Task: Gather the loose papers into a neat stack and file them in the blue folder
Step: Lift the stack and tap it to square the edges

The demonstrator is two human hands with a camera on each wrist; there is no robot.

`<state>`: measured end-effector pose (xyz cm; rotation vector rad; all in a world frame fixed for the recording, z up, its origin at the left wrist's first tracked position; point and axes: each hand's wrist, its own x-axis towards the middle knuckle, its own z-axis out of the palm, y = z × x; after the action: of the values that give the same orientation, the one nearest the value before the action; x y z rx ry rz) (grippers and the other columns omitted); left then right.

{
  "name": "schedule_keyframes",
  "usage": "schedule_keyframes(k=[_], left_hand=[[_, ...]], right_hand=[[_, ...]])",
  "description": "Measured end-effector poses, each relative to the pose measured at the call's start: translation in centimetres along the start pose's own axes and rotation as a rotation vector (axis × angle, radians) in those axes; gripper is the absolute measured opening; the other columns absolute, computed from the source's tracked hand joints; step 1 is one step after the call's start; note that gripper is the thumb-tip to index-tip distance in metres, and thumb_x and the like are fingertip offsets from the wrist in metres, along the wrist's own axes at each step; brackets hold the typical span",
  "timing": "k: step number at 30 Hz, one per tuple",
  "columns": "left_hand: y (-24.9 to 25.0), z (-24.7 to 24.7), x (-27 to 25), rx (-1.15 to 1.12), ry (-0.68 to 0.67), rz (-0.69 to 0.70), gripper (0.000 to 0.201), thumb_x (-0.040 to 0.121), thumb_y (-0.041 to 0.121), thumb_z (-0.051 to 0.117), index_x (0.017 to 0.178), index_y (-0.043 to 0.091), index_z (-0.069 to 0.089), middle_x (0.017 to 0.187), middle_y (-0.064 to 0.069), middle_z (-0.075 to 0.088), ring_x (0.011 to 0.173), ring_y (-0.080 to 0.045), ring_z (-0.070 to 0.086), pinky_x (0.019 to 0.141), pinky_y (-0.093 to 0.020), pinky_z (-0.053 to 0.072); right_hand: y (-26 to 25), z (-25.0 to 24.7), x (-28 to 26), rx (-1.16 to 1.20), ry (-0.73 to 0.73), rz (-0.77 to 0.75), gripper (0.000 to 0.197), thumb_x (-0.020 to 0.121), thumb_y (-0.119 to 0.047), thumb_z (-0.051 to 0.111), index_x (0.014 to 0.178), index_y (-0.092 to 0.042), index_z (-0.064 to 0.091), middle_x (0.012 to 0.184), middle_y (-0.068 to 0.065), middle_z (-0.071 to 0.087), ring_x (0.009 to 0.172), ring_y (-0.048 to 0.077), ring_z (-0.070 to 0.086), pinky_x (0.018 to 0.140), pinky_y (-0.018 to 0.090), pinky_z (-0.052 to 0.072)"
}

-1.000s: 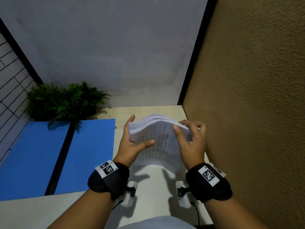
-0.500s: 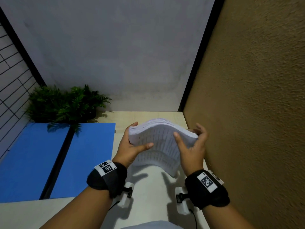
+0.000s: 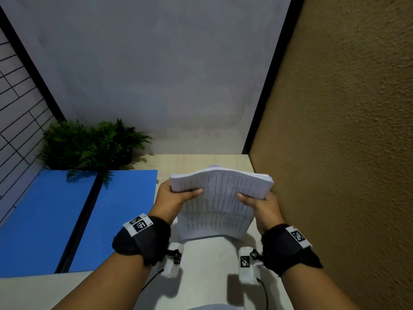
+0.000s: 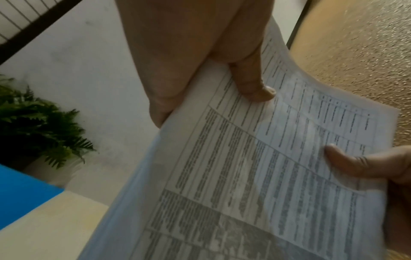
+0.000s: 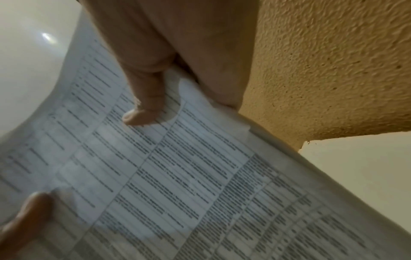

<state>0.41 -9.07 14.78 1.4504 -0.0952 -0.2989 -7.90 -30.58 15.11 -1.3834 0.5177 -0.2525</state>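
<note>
Stack of printed papers (image 3: 220, 198), lower centre of frame, bowed above the table (image 3: 201, 276), pinched at its sides by left hand (image 3: 173, 198) and right hand (image 3: 261, 204); blue folder (image 3: 73, 218) open flat, lower left.

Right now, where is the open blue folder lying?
In the head view, the flat open blue folder lies on the pale table at the left, before the green fern plant and left of both hands.

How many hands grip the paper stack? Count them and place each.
2. The left hand grips the paper stack at its left edge; the right hand grips its right edge. None seems hidden.
</note>
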Motion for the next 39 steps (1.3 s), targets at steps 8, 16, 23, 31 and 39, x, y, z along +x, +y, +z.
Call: schedule_keyframes(k=[8, 16, 23, 31, 39], left_hand=[[-2.0, -1.0, -1.3, 0.033, -0.051, -0.018, 0.086, 0.048, 0.033, 0.096, 0.125, 0.020, 0.059, 0.116, -0.005, 0.072, 0.110, -0.023, 0.067, 0.089, -0.043, 0.056], [-2.5, -0.4, -2.2, 0.004, -0.048, 0.007, 0.091, 0.043, 0.039, 0.096, 0.124, 0.017, 0.060, 0.116, -0.005, 0.072, 0.111, -0.023, 0.066, 0.088, -0.037, 0.057], [0.9, 1.2, -3.1, 0.047, 0.139, 0.206, 0.056, 0.064, 0.057, 0.074, 0.111, 0.030, 0.060, 0.110, 0.007, 0.064, 0.096, -0.009, 0.062, 0.079, -0.029, 0.054], [2.4, 2.7, -2.2, 0.034, 0.361, 0.229, 0.025, 0.092, 0.026, 0.061, 0.116, 0.021, 0.058, 0.098, 0.012, 0.064, 0.096, 0.000, 0.059, 0.085, -0.025, 0.042], [0.4, 1.8, -3.1, 0.018, 0.063, 0.214, 0.085, 0.057, 0.050, 0.082, 0.132, 0.036, 0.045, 0.123, 0.000, 0.058, 0.113, -0.016, 0.059, 0.092, -0.031, 0.053]], right_hand=[[2.0, -1.5, -2.1, -0.009, -0.058, -0.003, 0.077, 0.046, -0.029, 0.092, 0.118, -0.024, 0.062, 0.112, 0.006, 0.071, 0.109, 0.025, 0.065, 0.090, 0.048, 0.055], [2.2, -0.5, -3.1, 0.052, -0.040, -0.040, 0.093, 0.033, -0.043, 0.096, 0.118, -0.022, 0.063, 0.111, 0.006, 0.072, 0.109, 0.027, 0.066, 0.087, 0.047, 0.057], [-0.3, 0.7, -4.1, -0.011, 0.122, -0.260, 0.077, 0.069, -0.016, 0.084, 0.126, -0.046, 0.042, 0.115, -0.012, 0.058, 0.112, 0.019, 0.060, 0.092, 0.043, 0.055], [-0.3, 1.7, -4.7, -0.494, 0.221, -0.508, 0.038, 0.091, -0.035, 0.062, 0.126, -0.040, 0.050, 0.125, -0.011, 0.033, 0.108, -0.002, 0.045, 0.091, 0.026, 0.049], [-0.9, 1.6, -4.3, -0.375, 0.226, -0.429, 0.032, 0.087, -0.043, 0.065, 0.116, -0.036, 0.053, 0.117, -0.004, 0.039, 0.103, 0.004, 0.050, 0.079, 0.022, 0.048]])
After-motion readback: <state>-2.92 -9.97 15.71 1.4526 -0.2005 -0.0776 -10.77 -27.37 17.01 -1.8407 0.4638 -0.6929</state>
